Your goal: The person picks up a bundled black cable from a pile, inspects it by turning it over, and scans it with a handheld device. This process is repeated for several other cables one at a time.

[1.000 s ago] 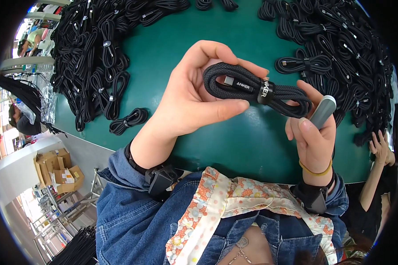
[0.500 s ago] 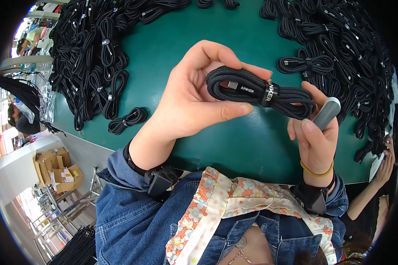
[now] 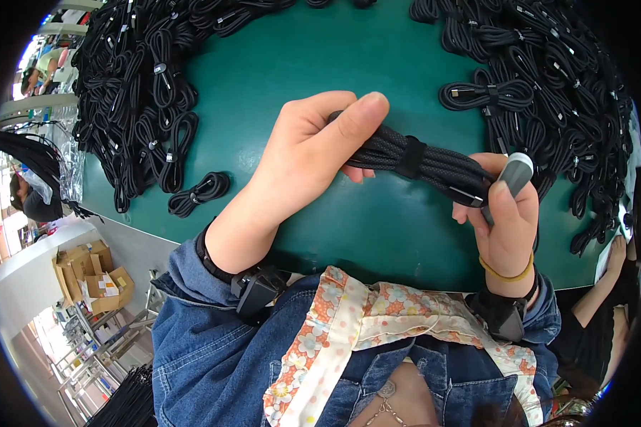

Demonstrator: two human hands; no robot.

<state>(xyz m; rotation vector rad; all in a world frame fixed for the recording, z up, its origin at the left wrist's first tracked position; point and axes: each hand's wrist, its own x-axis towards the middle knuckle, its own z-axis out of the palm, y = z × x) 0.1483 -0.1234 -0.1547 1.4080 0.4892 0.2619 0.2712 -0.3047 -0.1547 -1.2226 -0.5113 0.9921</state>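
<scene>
A black cable bundle [image 3: 441, 165] is held in the air above the green desk [image 3: 335, 238], stretched between two hands and slanted down toward the right. Its left end is clamped by the grip of the left hand [image 3: 299, 149], with the thumb laid along the top and the fingers passed behind. By the right hand [image 3: 507, 224], the grip is closed around a grey stick [image 3: 517, 174] with a rounded, paler end, while the bundle's right end is met by the same fingers; how firmly it is pinched there cannot be told. The coils are gathered at the middle by a black strap [image 3: 411, 157], whose plain side is shown, and near the right end what looks like a plug [image 3: 467, 196] is seen lying along the coils. The step in hand is judged to be a close handling of this one bundle, perhaps a check of its strap and ends. For any next move, a steady left hold seems to be called for, with the coils kept together under the strap and the stick kept from being snagged in the loops.
</scene>
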